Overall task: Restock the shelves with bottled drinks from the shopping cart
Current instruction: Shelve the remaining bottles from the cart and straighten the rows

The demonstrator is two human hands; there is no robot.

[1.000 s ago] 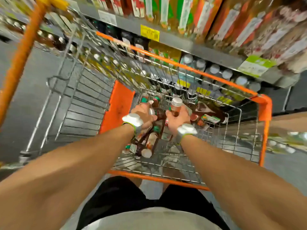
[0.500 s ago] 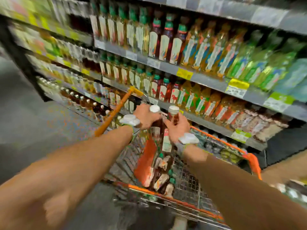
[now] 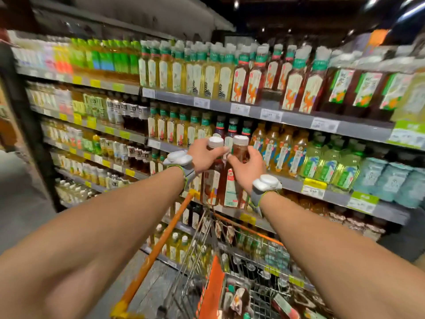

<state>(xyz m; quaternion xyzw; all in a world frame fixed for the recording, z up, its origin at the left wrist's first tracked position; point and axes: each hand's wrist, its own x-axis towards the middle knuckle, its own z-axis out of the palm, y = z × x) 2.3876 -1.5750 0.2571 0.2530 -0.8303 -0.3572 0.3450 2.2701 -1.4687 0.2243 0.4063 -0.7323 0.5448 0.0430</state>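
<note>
Both bare arms reach forward and meet near the middle of the view. The left hand (image 3: 202, 153) is curled around the neck of a tall brown-tea plastic bottle with a white cap and a camel label (image 3: 211, 183). The fingers wrap just below the cap. The right hand (image 3: 247, 168) is clamped on the shoulder of a second brown-tea bottle with a white cap and a green-edged label (image 3: 231, 189), with the thumb at the front. The two bottles hang upright and touch side by side, the camel-label one at 9 o'clock of the other. Each wrist carries a white puck-like band (image 3: 178, 157).

The bottles are in the air before the grey metal store shelves (image 3: 299, 116), level with the third row from the top. The orange-framed wire shopping cart (image 3: 200, 245) stands at 6 o'clock below the hands, with more bottles lying in its basket.

A second ago both hands were down inside the cart, gripping these bottles among the others. Half a second ago they had cleared its rim. Now the pair is raised well above the cart, and the view has swung up to the shelves.
</note>
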